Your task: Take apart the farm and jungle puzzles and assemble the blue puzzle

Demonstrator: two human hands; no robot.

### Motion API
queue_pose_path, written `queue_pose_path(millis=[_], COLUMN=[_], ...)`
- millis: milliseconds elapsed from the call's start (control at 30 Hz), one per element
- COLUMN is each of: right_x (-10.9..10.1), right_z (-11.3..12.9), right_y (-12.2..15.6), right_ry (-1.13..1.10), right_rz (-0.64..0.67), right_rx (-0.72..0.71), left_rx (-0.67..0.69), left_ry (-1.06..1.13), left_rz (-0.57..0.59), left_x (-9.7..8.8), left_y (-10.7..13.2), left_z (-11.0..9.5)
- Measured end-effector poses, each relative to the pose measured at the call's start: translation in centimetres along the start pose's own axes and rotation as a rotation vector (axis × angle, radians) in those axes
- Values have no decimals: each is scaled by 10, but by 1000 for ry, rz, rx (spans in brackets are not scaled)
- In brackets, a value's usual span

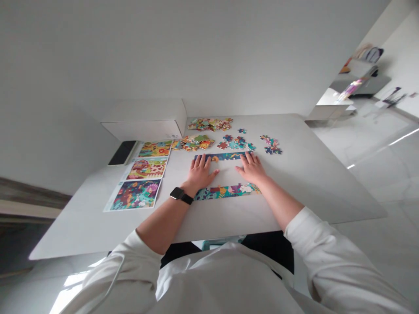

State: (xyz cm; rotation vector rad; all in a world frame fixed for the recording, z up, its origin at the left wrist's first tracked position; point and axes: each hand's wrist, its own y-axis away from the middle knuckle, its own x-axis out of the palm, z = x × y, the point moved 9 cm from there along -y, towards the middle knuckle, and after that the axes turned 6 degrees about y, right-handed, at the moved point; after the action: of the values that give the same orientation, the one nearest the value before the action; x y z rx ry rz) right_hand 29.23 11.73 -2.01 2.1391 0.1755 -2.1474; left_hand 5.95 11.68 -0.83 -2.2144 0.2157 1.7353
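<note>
My left hand (200, 173) lies flat with fingers spread, its fingertips on the left end of a joined puzzle strip (225, 156). On the strip's right end rest the fingertips of my right hand (252, 169), also spread. Nearer to me is a second joined puzzle strip (227, 192), partly behind my wrists. Loose blue and teal puzzle pieces (236, 142) lie just beyond the far strip. A smaller group of puzzle pieces (272, 146) sits farther right, and one single puzzle piece (242, 131) lies farther back.
Two piles of puzzle pieces, one mostly yellow (194, 142) and one mixed (211, 124), lie toward the wall. A sheet with three pictures (135, 195) is at left, beside a phone (122, 152). A white box (144, 130) stands behind them on the white table (314, 187).
</note>
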Motion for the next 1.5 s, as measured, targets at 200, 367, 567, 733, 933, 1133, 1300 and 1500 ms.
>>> queue_pose_path(millis=[200, 367, 567, 733, 933, 1133, 1300, 1500], right_x=[0, 1, -8, -26, -4, -4, -3, -4], right_z=[-1, 1, -2, 12, 35, 34, 35, 35], right_y=[3, 3, 4, 16, 26, 25, 24, 18], right_ry=[31, 49, 26, 23, 80, 80, 84, 56], right_rz=[-15, -15, 34, -80, 27, 16, 28, 101], right_rx=[8, -13, 14, -29, -103, -99, -93, -78], left_rx=[67, 83, 109, 149, 190, 180, 178, 163], left_ry=[10, 26, 47, 69, 23, 12, 3, 1], left_rz=[-39, -18, -25, -19, 33, 41, 42, 118], left_x=[0, 3, -1, -6, -1, 0, 3, 7], left_y=[5, 4, 6, 19, 27, 26, 24, 19], left_z=[-7, -6, -12, -28, -43, -43, -42, -39])
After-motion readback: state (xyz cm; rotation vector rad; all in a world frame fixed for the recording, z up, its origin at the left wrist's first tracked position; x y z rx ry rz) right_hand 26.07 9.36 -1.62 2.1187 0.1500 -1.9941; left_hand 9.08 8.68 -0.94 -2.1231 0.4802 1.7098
